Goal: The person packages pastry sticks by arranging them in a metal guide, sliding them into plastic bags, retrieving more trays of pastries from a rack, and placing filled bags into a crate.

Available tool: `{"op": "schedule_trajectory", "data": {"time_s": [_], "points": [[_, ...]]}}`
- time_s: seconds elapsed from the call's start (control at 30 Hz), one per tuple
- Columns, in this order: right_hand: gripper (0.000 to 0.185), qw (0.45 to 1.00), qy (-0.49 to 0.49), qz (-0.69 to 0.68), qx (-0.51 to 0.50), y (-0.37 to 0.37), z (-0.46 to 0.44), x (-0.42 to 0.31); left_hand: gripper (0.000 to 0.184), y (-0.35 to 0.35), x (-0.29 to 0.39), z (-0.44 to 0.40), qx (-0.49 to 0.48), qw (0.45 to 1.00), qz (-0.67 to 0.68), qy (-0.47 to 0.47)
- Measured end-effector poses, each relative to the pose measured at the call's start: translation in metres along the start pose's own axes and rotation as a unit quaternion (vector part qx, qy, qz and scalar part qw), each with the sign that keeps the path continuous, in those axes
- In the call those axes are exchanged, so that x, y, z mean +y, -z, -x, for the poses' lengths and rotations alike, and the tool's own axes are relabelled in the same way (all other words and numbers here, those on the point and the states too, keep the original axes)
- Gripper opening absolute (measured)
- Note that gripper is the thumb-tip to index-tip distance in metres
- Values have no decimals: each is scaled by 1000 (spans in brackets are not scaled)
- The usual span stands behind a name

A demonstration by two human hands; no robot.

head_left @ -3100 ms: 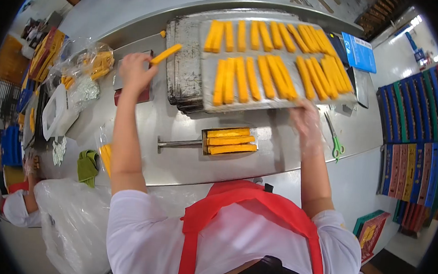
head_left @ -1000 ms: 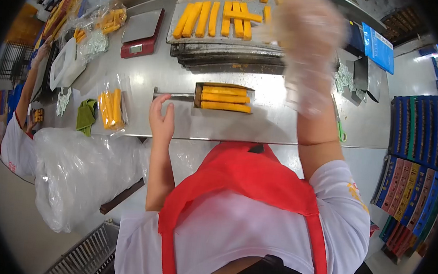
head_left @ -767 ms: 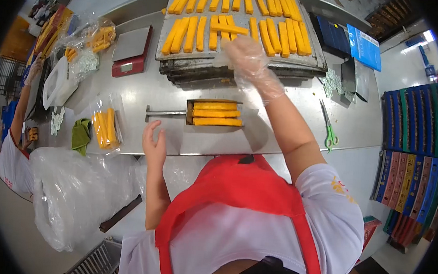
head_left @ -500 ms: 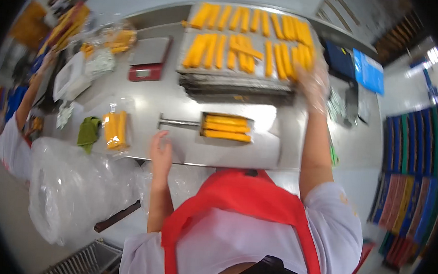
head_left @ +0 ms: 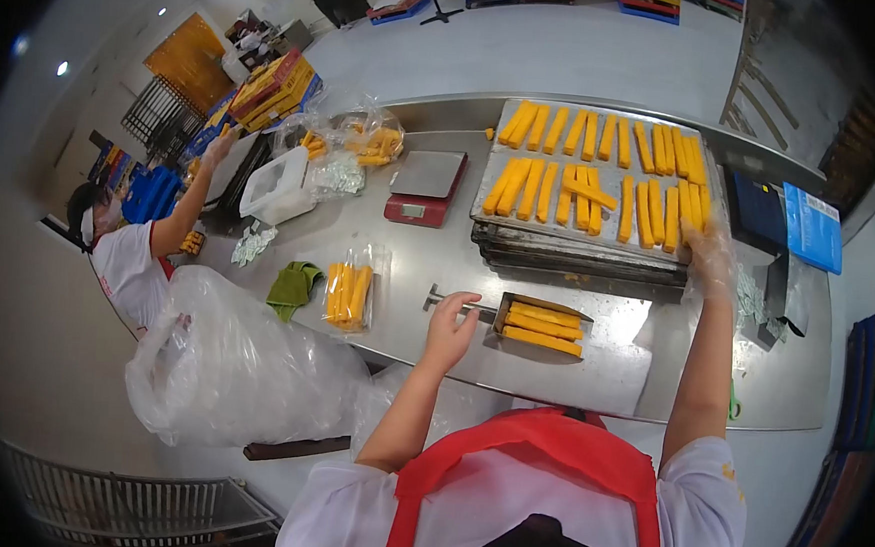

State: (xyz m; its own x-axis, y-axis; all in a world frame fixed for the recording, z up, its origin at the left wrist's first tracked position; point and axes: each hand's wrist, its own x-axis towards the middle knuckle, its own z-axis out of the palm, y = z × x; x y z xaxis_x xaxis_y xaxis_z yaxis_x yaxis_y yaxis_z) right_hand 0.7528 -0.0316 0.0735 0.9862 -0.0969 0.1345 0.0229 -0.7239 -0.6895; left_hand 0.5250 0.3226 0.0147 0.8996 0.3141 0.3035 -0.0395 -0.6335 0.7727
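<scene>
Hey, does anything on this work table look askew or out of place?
Yes: one long yellow stick lies crosswise over others in the near row on the flat grey metal tray, while its neighbours run roughly parallel. A small yellow scrap also sits just off the tray's far left corner.

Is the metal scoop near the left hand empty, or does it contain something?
Not empty: several yellow sticks lie side by side inside the scoop.

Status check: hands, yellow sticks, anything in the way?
Left hand open beside the scoop handle, contact unclear. Gloved right hand at top tray's right end, grip unclear. Three yellow sticks visible in metal scoop. Possible snag: crosswise stick on tray.
</scene>
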Motion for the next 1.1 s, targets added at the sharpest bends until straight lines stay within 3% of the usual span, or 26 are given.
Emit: {"op": "schedule_trajectory", "data": {"time_s": [0.13, 0.2, 0.27, 0.33, 0.37, 0.47, 0.57, 0.63, 0.67, 0.7, 0.73, 0.77, 0.83, 0.93, 0.97, 1.03, 1.1], "points": [[33, 995, 36, -77, 57, -16, -23, 51, 18, -2, 6, 7, 9, 1000, 10, 6], [33, 995, -18, -79, -49, -4, -21, 35, 18, -1, 5, 7, 4, 1000, 2, 6], [34, 988, 112, 107, -22, -18, -34, 62, 18, -3, 1, 13, 8, 1000, 2, 13], [36, 958, 211, 110, 160, -33, -22, 65, 19, -4, -2, 9, 2, 999, -20, 27], [74, 955, 201, 187, 117, -34, -28, 75, 20, -6, -11, 7, 4, 1000, -4, -3], [63, 947, 161, 267, 75, -21, -16, 46, 20, -12, 1, -6, -21, 999, -22, -23], [64, 953, 161, 226, 119, -14, -11, 35, 18, -22, 9, -16, -46, 996, -33, -68], [66, 958, 99, 232, 135, 7, 6, 15, 17, -32, 8, -21, -52, 992, -35, -111], [50, 966, 77, 200, 147, 16, 17, 4, 15, -38, 5, -21, -62, 987, -52, -140], [50, 966, 78, 201, 144, 16, 21, 11, 14, -42, 3, -20, -73, 981, -69, -168], [44, 986, 120, -2, 112, 12, 24, 23, 14, -46, 1, -17, -79, 982, -76, -156], [39, 963, 155, -206, 75, 8, 31, 33, 14, -50, 2, -15, -80, 982, -75, -153], [31, 887, 32, -432, -157, 8, 82, 20, 15, -56, 4, -15, -84, 975, -106, -174], [28, 833, -18, -444, -329, -3, 132, 13, 15, -62, 5, -16, -94, 972, -114, -185], [27, 840, -88, -418, -334, -11, 140, 20, 15, -63, 6, -14, -95, 971, -112, -187], [26, 856, -80, -411, -304, -10, 130, 27, 15, -65, 10, -15, -93, 972, -111, -185], [26, 880, -25, -460, -116, -2, 104, 25, 15, -67, 14, -12, -88, 971, -102, -195]]}}
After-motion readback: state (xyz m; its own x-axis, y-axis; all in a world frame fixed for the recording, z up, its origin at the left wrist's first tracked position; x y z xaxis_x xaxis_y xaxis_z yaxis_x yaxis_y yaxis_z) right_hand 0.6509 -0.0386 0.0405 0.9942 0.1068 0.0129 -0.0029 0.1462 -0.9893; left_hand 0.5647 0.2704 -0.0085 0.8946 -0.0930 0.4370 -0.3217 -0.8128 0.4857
